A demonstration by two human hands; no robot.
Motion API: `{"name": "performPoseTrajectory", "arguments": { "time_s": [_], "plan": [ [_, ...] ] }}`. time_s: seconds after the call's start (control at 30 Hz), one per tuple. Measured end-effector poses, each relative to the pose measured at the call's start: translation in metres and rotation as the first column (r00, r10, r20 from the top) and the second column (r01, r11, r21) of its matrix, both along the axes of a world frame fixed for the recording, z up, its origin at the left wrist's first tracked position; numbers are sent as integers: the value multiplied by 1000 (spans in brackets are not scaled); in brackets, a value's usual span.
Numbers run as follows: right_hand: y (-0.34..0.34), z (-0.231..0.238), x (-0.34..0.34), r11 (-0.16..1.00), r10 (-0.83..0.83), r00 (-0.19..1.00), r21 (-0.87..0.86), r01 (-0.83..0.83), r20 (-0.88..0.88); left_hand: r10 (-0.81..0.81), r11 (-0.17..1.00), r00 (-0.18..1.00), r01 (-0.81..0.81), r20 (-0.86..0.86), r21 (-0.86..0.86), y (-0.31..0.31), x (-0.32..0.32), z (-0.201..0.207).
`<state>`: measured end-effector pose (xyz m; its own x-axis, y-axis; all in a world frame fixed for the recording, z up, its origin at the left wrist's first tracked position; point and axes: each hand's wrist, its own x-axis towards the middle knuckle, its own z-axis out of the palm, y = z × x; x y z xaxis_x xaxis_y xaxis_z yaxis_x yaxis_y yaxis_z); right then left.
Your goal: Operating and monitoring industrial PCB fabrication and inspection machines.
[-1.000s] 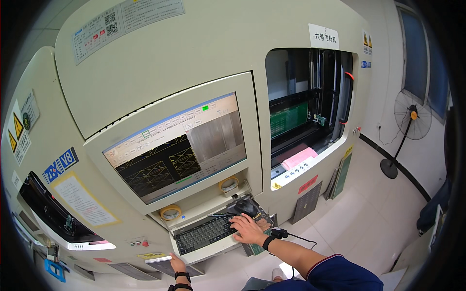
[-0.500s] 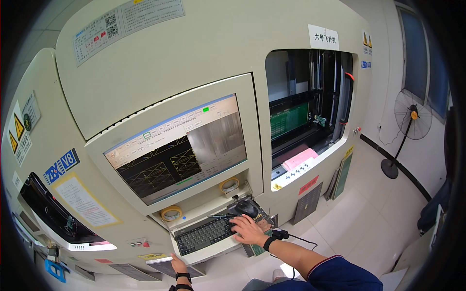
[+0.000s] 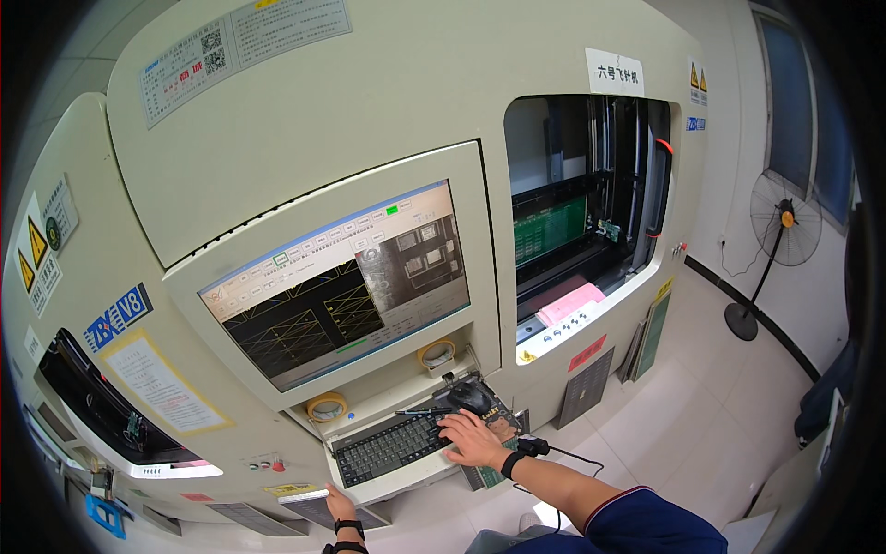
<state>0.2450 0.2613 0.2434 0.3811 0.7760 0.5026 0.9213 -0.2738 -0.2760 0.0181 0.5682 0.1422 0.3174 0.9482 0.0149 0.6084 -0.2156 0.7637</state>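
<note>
My right hand (image 3: 472,440) lies over the right end of a black keyboard (image 3: 392,450), fingers stretched out and touching its keys. Just beyond the fingers sits a black mouse (image 3: 472,397) on a dark patterned pad. A black pen (image 3: 423,411) lies along the keyboard's far edge. Lower and to the left, my left hand (image 3: 341,504) is closed around the end of a flat, thin white-edged object (image 3: 305,497); its kind cannot be made out. Above the keyboard, a tilted screen (image 3: 341,286) shows yellow line drawings on black beside a grey camera picture.
Rolls of yellowish tape (image 3: 326,406) sit on the ledge under the screen. At the right, an open machine window holds a green circuit board (image 3: 551,229) and pink sheets (image 3: 570,303). Panels (image 3: 586,388) lean against the machine's base. A standing fan (image 3: 784,220) is at far right.
The grey picture on the screen's right side has turned from a blurred smear into sharper pale square shapes. Both my hands stay in nearly the same places.
</note>
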Motion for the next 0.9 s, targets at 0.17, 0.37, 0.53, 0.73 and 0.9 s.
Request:
{"name": "performPoseTrajectory", "arguments": {
  "time_s": [0.17, 0.37, 0.53, 0.73, 0.9],
  "plan": [
    [0, -3, 2, 993, 20, 1000, -117, -19, 4, 5, 1000, 1000, -4, 14, -17, 6, 1, -8],
    [5, 0, 0, 995, -87, 996, -47, 88, 30, 31, 999, 999, -31, 10, -20, 2, 1, -2],
    [6, 3, -2, 982, -115, 993, -147, 119, 37, 18, 1000, 1000, -18, 5, 12, -7, 2, 10],
    [7, 2, -3, 988, -139, 990, -66, 141, 30, 32, 999, 999, -32, -22, -6, -10, 3, 17],
    [5, 1, -2, 990, -133, 991, -38, 133, 14, 13, 999, 1000, -13, -18, -31, -14, 3, 24]
  ]
}}
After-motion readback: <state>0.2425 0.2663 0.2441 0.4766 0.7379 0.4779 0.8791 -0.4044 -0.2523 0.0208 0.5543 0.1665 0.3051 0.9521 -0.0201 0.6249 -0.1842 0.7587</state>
